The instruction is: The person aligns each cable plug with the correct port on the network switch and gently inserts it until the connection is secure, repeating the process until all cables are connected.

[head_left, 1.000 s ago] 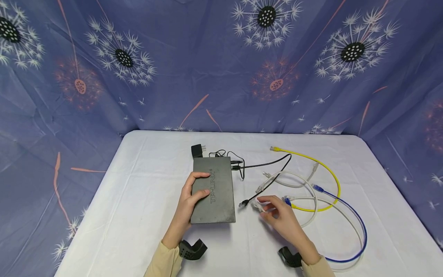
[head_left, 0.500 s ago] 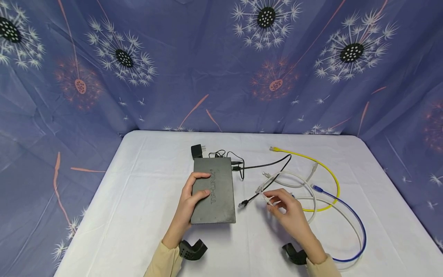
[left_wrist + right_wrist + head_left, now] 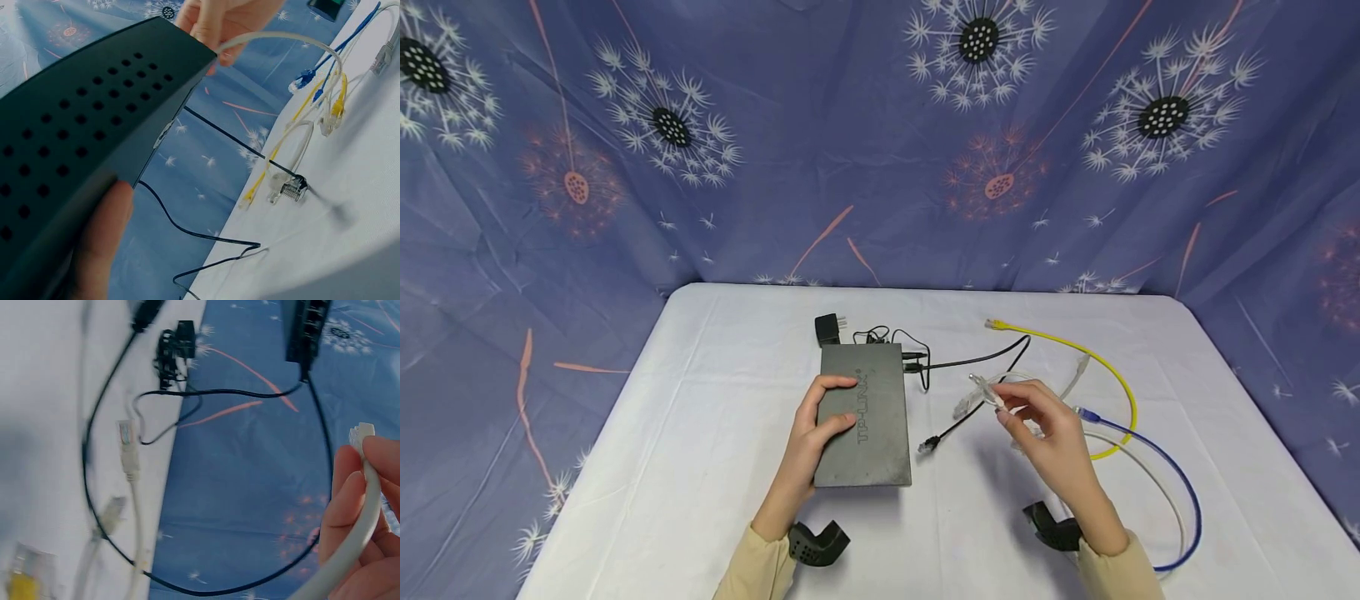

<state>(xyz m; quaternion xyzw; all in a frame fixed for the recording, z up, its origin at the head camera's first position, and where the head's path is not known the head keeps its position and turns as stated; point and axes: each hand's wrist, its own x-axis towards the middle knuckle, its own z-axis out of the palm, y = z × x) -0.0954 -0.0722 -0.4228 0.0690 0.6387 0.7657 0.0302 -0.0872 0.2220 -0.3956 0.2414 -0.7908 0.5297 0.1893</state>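
Note:
A dark grey TP-LINK box [image 3: 880, 425] is gripped by my left hand [image 3: 808, 433], thumb and a finger over its top in the head view. Its perforated side [image 3: 81, 119] fills much of the left wrist view. My right hand [image 3: 1048, 429] pinches the end of a white network cable, just behind its clear plug [image 3: 362, 432]. That hand is to the right of the box, above the other cables. A black network cable [image 3: 970, 362] runs out of the box's right side, and its free plug [image 3: 928, 444] hangs near the box's right edge.
A black power adapter [image 3: 827, 329] lies behind the box with its thin cord bunched. To the right lie a yellow cable [image 3: 1116, 379], a blue cable [image 3: 1187, 492] and other white cables. A patterned curtain [image 3: 880, 167] rises behind the white table [image 3: 715, 400].
My right hand has moved right and then up and away from me, raising the white cable's plug. My left hand and the box have barely moved.

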